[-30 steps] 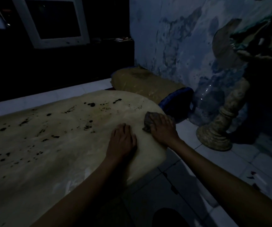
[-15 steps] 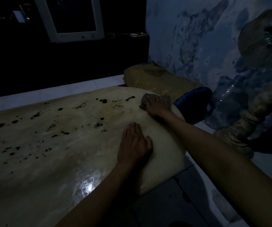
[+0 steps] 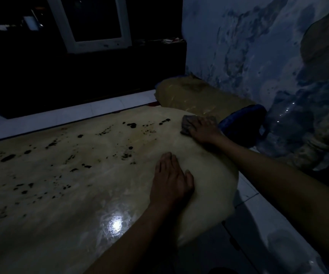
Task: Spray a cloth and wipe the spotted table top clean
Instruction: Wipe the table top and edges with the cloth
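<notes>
Dim room, seen from the head camera. A pale, glossy table top [image 3: 64, 204] fills the lower left of the view; its long axis runs from the left edge of the view toward the rounded end at right, where it stops short of the tiled floor [image 3: 258, 234]. Dark spots [image 3: 131, 125] are scattered over the far and left parts of the surface, while the near right part around the hands looks largely unmarked; a bright reflection [image 3: 116, 225] shows on the near surface. The right hand [image 3: 204, 129] lies on the far right corner of the table top, palm down, fingers spread flat and pressing on a small grey cloth [image 3: 187, 123]. The cloth is crumpled, partly hidden under the hand, and shows mainly at the fingers' left side; its long axis cannot be told. The left hand [image 3: 171, 180] rests flat on the table top nearer the camera, fingers straight, together and pointing away from the person, holding nothing. The two hands are well apart. Beyond the table end lie a tan bundle [image 3: 199, 95] and a dark blue object [image 3: 244, 123] against the stained blue wall [image 3: 238, 46], with a clear plastic bottle [image 3: 290, 127] just to the right. A white-framed screen [image 3: 96, 22] stands in the dark background.
</notes>
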